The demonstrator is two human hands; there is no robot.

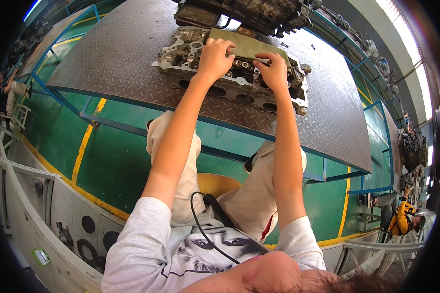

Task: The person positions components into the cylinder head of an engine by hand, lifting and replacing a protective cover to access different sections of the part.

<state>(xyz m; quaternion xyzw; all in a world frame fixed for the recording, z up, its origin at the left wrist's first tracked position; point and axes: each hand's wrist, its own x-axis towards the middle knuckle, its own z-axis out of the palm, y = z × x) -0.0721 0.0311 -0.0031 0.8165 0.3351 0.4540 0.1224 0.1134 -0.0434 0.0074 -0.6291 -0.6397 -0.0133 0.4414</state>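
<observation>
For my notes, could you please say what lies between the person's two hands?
In the head view, an olive sheet and metal parts of the cylinder head lie between them.

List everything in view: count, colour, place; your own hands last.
Table: 1, grey top, blue frame, upper centre
Cylinder head: 1, silver-grey, on the table
Flat sheet: 1, olive-green, along cylinder head's far side
Engine assembly: 1, dark, table's far side
Floor: 1, green, yellow lines, under table
Seat: 1, yellow, below centre
Other people: at least 2, mixed clothing, left and right edges
Shirt: 1, grey, lower centre
Cable: 1, black, across shirt
Left hand: 1, bare, over cylinder head
Right hand: 1, bare, over cylinder head
</observation>
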